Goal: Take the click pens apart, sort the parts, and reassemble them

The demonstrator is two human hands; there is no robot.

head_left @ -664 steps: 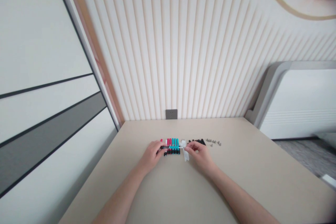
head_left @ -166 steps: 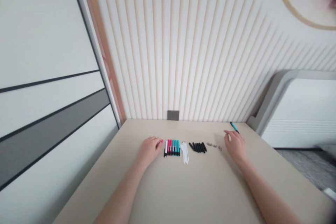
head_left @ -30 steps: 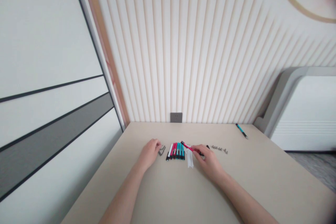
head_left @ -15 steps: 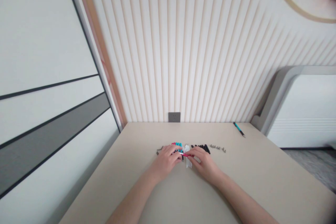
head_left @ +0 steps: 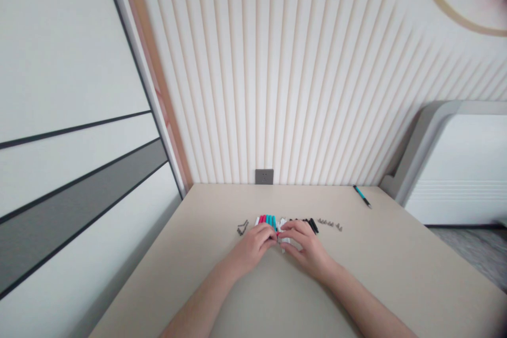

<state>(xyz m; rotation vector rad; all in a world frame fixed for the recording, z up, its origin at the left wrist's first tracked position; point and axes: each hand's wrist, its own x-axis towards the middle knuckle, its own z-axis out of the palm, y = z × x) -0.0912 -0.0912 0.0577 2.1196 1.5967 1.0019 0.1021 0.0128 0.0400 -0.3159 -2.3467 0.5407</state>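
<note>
My left hand [head_left: 254, 243] and my right hand [head_left: 304, 241] meet at the middle of the beige table [head_left: 376, 274], fingertips pinched together on a small red pen part [head_left: 278, 234] that barely shows between them. Just behind the fingers lies a row of red, white and teal pen barrels [head_left: 266, 219]. A bundle of white refills [head_left: 282, 221] pokes out beside the right fingers. A row of black pen caps [head_left: 307, 222] lies right of the hands.
Small dark clips [head_left: 242, 229] lie left of the hands. Several tiny metal springs [head_left: 329, 223] sit beyond the black caps. One teal pen [head_left: 362, 196] lies alone at the far right near the wall. A grey socket [head_left: 264, 176] sits in the ribbed wall.
A second ago my left hand lay by the clips and my right held a red pen alone. The left hand came right and both now pinch it close together.
</note>
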